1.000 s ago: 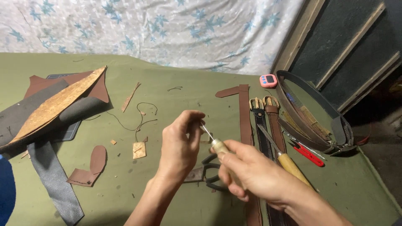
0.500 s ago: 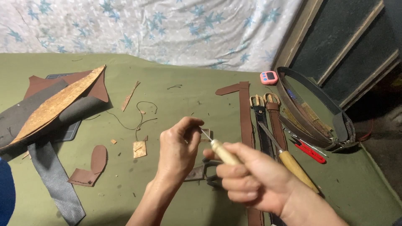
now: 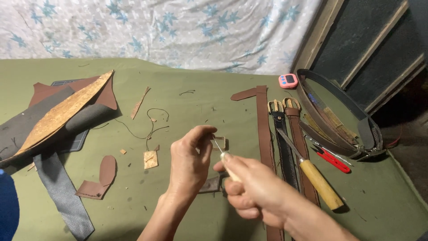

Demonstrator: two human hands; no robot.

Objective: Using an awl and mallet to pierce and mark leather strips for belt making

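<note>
My right hand [image 3: 256,189] grips a small awl [image 3: 228,166] by its pale wooden handle, the thin metal point slanting up and left. The thumb and forefinger of my left hand [image 3: 189,160] are pinched together at that point, above the green table. Just behind the fingertips a small rectangular metal buckle [image 3: 219,143] lies on the cloth. A dark scrap of leather [image 3: 209,184] shows under both hands. What, if anything, sits between the pinched fingers besides the point is hidden.
Three leather belts [image 3: 264,129] lie side by side to the right, with a yellow-handled tool [image 3: 317,182] across them and a red-handled tool [image 3: 333,161] beyond. Coiled belts [image 3: 343,129], a pink timer [image 3: 288,81], stacked leather sheets [image 3: 58,116], a brown cut piece [image 3: 101,175], and thread [image 3: 151,126] also lie here.
My right hand has slid slightly left and closer over the awl handle, covering more of it. My left hand keeps its pinch at the point, almost in the same place.
</note>
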